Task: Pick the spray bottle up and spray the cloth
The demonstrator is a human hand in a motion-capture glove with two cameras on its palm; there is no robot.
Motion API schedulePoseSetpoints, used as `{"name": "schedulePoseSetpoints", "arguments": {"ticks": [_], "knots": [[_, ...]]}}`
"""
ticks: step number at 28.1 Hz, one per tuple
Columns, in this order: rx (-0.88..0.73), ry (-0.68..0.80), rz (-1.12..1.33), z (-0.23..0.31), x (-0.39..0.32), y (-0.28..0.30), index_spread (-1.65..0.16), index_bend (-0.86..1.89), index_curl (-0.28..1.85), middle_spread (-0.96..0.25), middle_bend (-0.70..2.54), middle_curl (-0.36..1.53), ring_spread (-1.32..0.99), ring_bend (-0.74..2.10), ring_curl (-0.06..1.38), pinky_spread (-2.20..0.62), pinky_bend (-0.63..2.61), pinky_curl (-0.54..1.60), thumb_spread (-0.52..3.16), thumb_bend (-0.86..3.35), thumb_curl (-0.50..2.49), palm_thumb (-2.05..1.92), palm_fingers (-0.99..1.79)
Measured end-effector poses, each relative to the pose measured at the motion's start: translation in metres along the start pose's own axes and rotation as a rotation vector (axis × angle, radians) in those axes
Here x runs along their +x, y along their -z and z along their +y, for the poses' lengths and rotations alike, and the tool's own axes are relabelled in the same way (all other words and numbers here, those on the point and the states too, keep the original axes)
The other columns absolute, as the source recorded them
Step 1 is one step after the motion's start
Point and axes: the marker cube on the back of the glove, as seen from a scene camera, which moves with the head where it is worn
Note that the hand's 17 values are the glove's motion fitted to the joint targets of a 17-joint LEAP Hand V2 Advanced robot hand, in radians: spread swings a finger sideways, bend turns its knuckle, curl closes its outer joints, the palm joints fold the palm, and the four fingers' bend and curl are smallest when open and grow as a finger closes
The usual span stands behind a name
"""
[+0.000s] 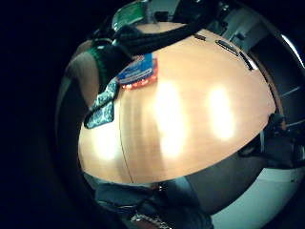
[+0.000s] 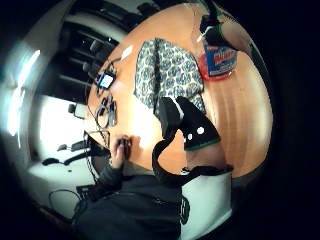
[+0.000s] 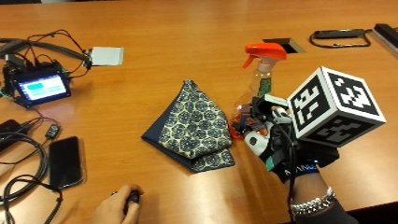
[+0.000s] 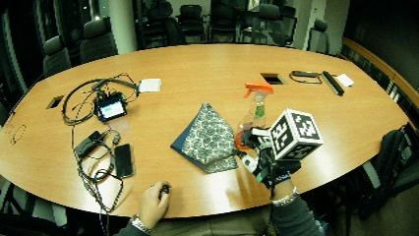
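your gloved right hand [image 3: 268, 135] was right up against the spray bottle [image 3: 258, 81], beside the cloth [image 3: 193, 126] mid-table; couldn't tell if it was gripping.

Hidden parts at the spray bottle

The gloved right hand [image 3: 273, 135] covered the spray bottle's [image 3: 258, 84] lower body; its fingers were hidden, and the bottle's label [image 2: 220, 59] print was too blurred to read.

Upright spray bottle [image 3: 258, 84] beside folded cloth [image 3: 194, 126]

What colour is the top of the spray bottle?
Orange. The spray bottle has an orange trigger head, clearest in the outside view.
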Motion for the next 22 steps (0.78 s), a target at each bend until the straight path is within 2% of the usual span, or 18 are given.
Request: {"name": "schedulePoseSetpoints", "arguments": {"ticks": [9, 22], "knots": [[0.191, -0.22, -0.101, -0.025, 0.013, 0.004, -0.35, 0.18, 0.34, -0.05, 0.2, 0.27, -0.01, 0.34, 0.28, 0.24, 0.24, 0.29, 1.16, 0.06, 0.25, 0.62, 0.9], [0.268, -0.338, -0.141, -0.042, 0.041, -0.023, -0.3, 0.11, 0.32, -0.06, 0.17, 0.32, -0.03, 0.37, 0.33, 0.17, 0.26, 0.33, 1.17, 0.01, 0.28, 0.66, 0.88]]}}
